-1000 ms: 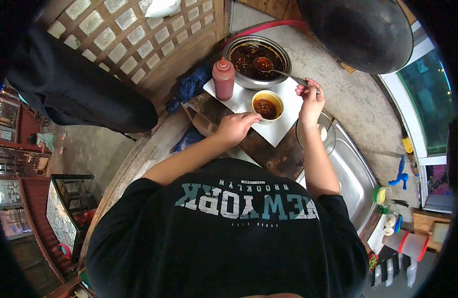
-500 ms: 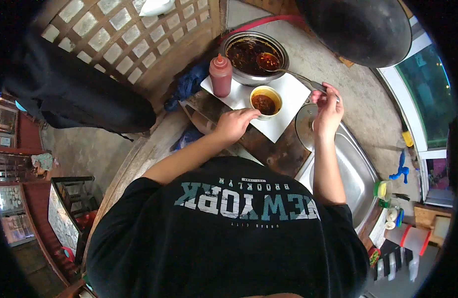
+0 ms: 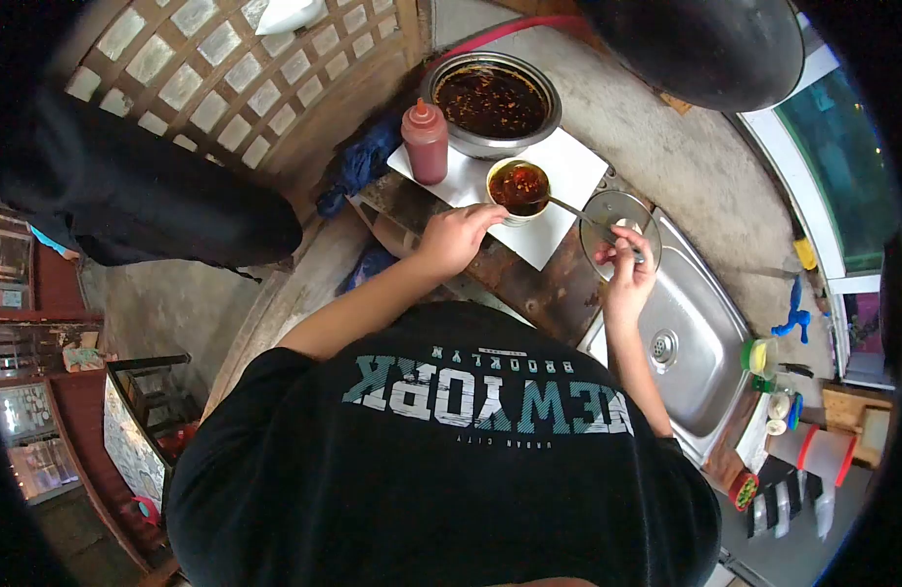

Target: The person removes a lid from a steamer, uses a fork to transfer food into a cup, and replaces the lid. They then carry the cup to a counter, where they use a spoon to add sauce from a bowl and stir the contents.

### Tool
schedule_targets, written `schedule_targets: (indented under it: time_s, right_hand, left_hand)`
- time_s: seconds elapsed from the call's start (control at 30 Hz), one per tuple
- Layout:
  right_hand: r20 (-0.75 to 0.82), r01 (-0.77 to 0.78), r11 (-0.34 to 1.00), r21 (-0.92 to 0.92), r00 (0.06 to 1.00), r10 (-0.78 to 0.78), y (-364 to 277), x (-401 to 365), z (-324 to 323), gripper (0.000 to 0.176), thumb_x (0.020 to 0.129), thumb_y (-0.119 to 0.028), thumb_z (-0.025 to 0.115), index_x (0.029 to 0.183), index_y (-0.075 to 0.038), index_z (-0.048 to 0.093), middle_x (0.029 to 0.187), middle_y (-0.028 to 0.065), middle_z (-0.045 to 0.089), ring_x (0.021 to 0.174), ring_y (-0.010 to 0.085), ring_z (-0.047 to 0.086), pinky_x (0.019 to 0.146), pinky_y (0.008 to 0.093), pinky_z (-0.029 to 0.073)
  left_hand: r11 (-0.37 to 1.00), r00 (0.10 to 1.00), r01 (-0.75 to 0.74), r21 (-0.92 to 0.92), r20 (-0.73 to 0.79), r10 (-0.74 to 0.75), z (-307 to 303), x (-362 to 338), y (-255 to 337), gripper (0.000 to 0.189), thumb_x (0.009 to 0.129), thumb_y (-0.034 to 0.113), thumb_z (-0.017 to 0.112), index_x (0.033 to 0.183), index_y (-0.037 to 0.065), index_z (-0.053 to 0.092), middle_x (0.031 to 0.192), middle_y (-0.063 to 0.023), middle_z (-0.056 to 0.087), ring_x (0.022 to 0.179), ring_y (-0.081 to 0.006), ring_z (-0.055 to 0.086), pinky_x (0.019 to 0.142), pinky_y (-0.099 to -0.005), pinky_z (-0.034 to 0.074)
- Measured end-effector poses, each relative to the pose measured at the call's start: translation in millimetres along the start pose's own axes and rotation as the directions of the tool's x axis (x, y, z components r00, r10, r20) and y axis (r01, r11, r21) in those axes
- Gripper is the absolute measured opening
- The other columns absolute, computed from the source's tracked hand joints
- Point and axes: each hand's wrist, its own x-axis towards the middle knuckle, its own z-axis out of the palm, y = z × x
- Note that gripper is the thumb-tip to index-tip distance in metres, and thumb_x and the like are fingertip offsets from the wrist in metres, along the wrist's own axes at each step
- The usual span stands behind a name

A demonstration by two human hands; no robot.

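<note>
Red plastic bottle (image 3: 427, 152) left of pale round cup (image 3: 526, 219), both on white flat sheet (image 3: 541, 247); round silver pot (image 3: 485, 146) behind, silver metal sink (image 3: 688, 303) right.

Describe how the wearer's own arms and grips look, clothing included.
The left grip and right grip are ungloved human hands, with no watch or cable visible at the wrists. Both forearms are bare below the short black fabric sleeves of a black T-shirt printed with white and teal block lettering, including "NEW YORK" and "BROOKLYN".
</note>
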Motion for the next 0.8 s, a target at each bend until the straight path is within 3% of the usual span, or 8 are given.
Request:
schedule_targets:
  time_s: [0.07,0.2,0.3,0.43,0.53,0.63,0.8]
  right_hand:
    - [0.029,0.024,0.996,-0.083,0.999,-0.021,5.9,-7.5,-0.5,0.014,0.093,-0.008,0.054,0.101,-0.001,0.061,0.084,0.0048,0.062,0.068,0.0110,0.057,0.067,0.0251,0.048]
    - [0.224,0.238,0.906,-0.351,0.960,-0.166,4.7,-16.2,-4.5,0.012,0.088,-0.003,0.057,0.099,-0.001,0.063,0.089,0.0078,0.066,0.080,0.0150,0.063,0.075,0.0279,0.050]
    - [0.349,0.468,0.779,-0.417,0.874,-0.338,-3.2,-18.0,-4.7,0.015,0.083,-0.003,0.060,0.097,-0.001,0.064,0.093,0.0130,0.067,0.081,0.0232,0.063,0.071,0.0305,0.050]
    - [0.357,0.491,0.765,-0.417,0.862,-0.359,-5.0,-20.9,-5.9,0.013,0.083,-0.003,0.059,0.095,0.000,0.064,0.092,0.0123,0.066,0.080,0.0215,0.063,0.071,0.0289,0.049]
    - [0.143,0.187,0.949,-0.253,0.978,-0.155,3.5,-25.1,-5.6,0.014,0.088,-0.001,0.053,0.100,0.000,0.061,0.083,0.0088,0.064,0.076,0.0159,0.061,0.071,0.0297,0.049]
    - [-0.035,-0.029,1.000,-0.004,0.999,0.028,-0.9,-19.6,-3.3,0.016,0.092,-0.004,0.049,0.104,-0.001,0.059,0.079,0.0079,0.061,0.072,0.0126,0.057,0.067,0.0278,0.047]
    - [-0.143,-0.062,0.926,0.374,0.982,0.123,7.6,0.0,-9.3,0.021,0.095,-0.016,0.048,0.104,-0.001,0.059,0.075,0.0107,0.062,0.062,0.0139,0.055,0.060,0.0249,0.043]
  left_hand:
    - [1.000,1.000,0.010,0.001,0.000,-0.010,0.4,0.3,0.7,0.020,0.088,0.010,0.056,0.106,0.014,0.064,0.094,-0.0074,0.069,0.081,-0.0284,0.066,0.070,-0.0390,0.053]
    - [1.000,1.000,0.010,0.004,-0.009,-0.010,-1.5,1.4,3.5,0.019,0.088,0.011,0.057,0.105,0.015,0.064,0.092,-0.0074,0.069,0.080,-0.0286,0.066,0.069,-0.0388,0.053]
    - [1.000,1.000,0.012,0.007,-0.011,-0.012,-0.7,1.5,2.9,0.018,0.088,0.011,0.057,0.103,0.015,0.065,0.092,-0.0078,0.068,0.080,-0.0286,0.066,0.069,-0.0384,0.053]
    - [1.000,1.000,0.003,0.022,0.006,-0.003,-1.9,2.5,3.6,0.019,0.087,0.008,0.056,0.104,0.014,0.063,0.092,-0.0071,0.069,0.080,-0.0266,0.067,0.068,-0.0371,0.053]
    - [0.999,0.999,-0.029,0.023,-0.012,0.030,-1.3,3.0,3.0,0.019,0.085,0.006,0.056,0.102,0.011,0.062,0.092,-0.0047,0.069,0.079,-0.0241,0.067,0.064,-0.0356,0.054]
    - [1.000,1.000,-0.020,0.005,0.000,0.020,-1.7,3.1,3.0,0.019,0.087,0.007,0.055,0.103,0.012,0.062,0.093,-0.0066,0.069,0.081,-0.0251,0.067,0.067,-0.0361,0.054]
    - [0.998,0.998,0.044,-0.034,0.036,-0.043,-2.8,3.1,4.5,0.021,0.089,0.007,0.053,0.107,0.012,0.063,0.095,-0.0086,0.069,0.085,-0.0269,0.066,0.072,-0.0372,0.053]
